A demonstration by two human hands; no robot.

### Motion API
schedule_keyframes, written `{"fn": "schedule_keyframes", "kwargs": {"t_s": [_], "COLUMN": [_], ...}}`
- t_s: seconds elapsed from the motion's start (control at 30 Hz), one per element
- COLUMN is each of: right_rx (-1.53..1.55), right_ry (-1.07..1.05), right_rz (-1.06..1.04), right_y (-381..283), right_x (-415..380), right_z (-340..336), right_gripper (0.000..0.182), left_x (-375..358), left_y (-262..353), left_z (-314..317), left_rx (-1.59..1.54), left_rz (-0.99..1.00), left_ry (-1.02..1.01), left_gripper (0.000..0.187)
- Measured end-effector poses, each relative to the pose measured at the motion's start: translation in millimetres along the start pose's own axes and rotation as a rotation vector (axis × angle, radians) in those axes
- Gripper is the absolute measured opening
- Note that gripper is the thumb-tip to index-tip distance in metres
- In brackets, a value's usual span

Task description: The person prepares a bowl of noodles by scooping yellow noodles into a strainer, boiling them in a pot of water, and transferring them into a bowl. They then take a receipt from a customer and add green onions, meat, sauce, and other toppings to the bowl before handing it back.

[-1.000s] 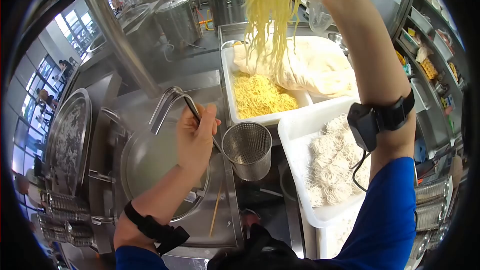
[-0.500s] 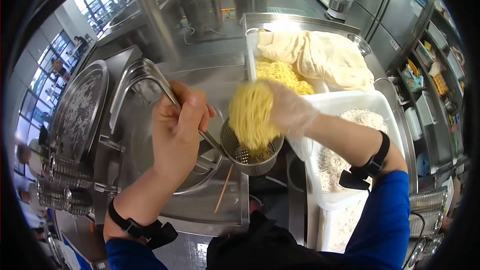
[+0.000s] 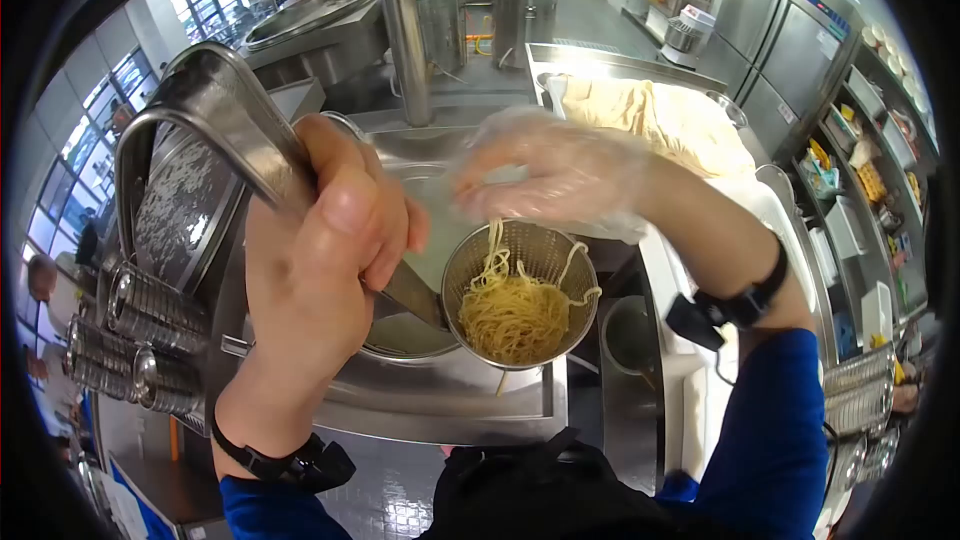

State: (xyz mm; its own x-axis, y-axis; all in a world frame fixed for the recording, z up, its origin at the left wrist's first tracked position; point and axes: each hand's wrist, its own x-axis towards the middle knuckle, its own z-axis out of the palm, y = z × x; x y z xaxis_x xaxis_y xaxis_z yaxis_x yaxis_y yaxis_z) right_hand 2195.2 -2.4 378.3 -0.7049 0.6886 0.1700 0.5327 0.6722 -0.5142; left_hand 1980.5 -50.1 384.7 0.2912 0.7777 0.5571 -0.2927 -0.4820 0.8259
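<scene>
My left hand (image 3: 330,230) is wrapped round the handle (image 3: 285,165) of a perforated metal noodle strainer (image 3: 583,335), whose looped end rises toward the camera. Inside the strainer lies a nest of yellow noodles (image 3: 515,320), with a few strands draped up its wall and over the rim. Just above the far rim is my right hand (image 3: 560,170) in a clear plastic glove, its thumb and fingers apart and nothing showing between them. One noodle strand reaches up close under that glove. Behind and below the strainer, a round pot opening with cloudy water (image 3: 425,205) is partly hidden.
On the right stand white tubs (image 3: 655,290), and a pale cloth (image 3: 660,120) covers the one farther back. A wide metal pan (image 3: 185,210) and several wire-coil holders (image 3: 140,340) are at left. A metal post (image 3: 402,40) rises behind the counter.
The yellow noodles have left my right hand and now lie in the strainer. That hand has opened and moved slightly up. The strainer appears shifted right and nearer the camera.
</scene>
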Motion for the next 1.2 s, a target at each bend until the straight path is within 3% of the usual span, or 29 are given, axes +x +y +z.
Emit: {"fn": "schedule_keyframes", "kwargs": {"t_s": [0.1,0.2,0.3,0.4,0.5,0.6,0.7,0.73,0.83,1.03,1.13,1.2], "right_rx": [0.128,-0.099,0.240,0.098,0.015,-0.037,0.000,0.141,0.278,0.540,0.820,0.434], "right_ry": [-0.284,-0.318,-0.458,-0.152,-0.234,-0.225,-0.250,-0.399,-0.337,-0.483,-0.303,-0.271], "right_rz": [0.425,0.062,0.717,0.501,0.309,0.349,0.249,0.355,0.381,0.728,0.684,0.682], "right_y": [-41,-10,-28,-36,-60,-72,-26,-21,-1,3,-7,2], "right_x": [50,70,82,90,105,109,116,120,121,123,114,119], "right_z": [36,89,88,106,111,117,132,134,165,174,196,209], "right_gripper": [0.037,0.037,0.033,0.027,0.033,0.057,0.089,0.107,0.112,0.107,0.080,0.053], "left_x": [-14,-25,-39,-47,-54,-58,-58,-56,-56,-60,-63,-64], "left_y": [10,13,9,1,-13,-27,-34,-36,-43,-60,-67,-72], "left_z": [-42,-88,-119,-142,-162,-178,-191,-194,-198,-210,-215,-218], "left_rx": [-0.045,-0.166,-0.159,-0.010,0.122,0.120,0.036,0.045,0.124,0.148,0.139,0.154], "left_rz": [-0.005,-0.025,-0.078,-0.117,-0.117,-0.113,-0.093,-0.070,-0.071,-0.182,-0.192,-0.159], "left_ry": [-0.054,-0.083,-0.035,-0.073,-0.056,-0.009,0.029,0.031,0.044,0.089,0.118,0.113], "left_gripper": [0.039,0.029,0.026,0.028,0.028,0.028,0.028,0.028,0.027,0.025,0.025,0.025]}}
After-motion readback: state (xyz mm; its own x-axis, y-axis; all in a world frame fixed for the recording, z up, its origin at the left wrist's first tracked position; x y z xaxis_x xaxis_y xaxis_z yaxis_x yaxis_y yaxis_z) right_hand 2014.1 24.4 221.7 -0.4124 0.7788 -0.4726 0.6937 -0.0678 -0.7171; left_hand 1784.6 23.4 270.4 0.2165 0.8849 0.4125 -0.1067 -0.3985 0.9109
